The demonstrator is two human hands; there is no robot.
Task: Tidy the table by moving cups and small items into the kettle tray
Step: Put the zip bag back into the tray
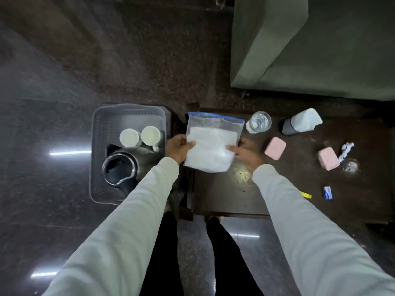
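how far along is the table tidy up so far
Done: two white cups already sit in the grey tray beside the kettle. In hand: the left hand and right hand both hold a zip bag of white powder. Left on the table: a glass, two pink boxes, a dark bottle, crumpled paper and small packets.

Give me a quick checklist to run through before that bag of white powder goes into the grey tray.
1. Grip on the zip bag: left hand and right hand both hold its lower edges: ok.
2. Blue seal closed: cannot tell.
3. Free space in the tray: far end bare behind the two cups: ok.
4. Kettle lid: open, powder could fall in: not ok.
5. Glass of water beside the bag, away from the tray side: ok.
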